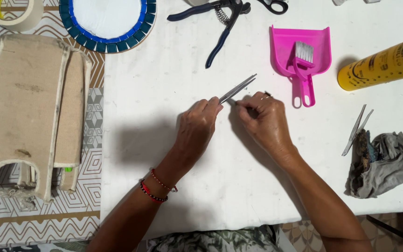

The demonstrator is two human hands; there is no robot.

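Now my left hand pinches the near end of the tweezers, grip closed on them, their tips pointing up and away over the white worktop. My right hand sits just beside, fingers curled tight; something small and dark shows at the fingertips, but I cannot tell what it is or whether I truly hold it. Beyond my hands lie pliers with dark blue handles, and to their right a pink dustpan with a small brush resting in it. A yellow can lies on its side at the far right. Near it, a second pair of tweezers touches a crumpled grey rag. A round mirror edged in blue tiles sits at upper left, above a beige fabric house.
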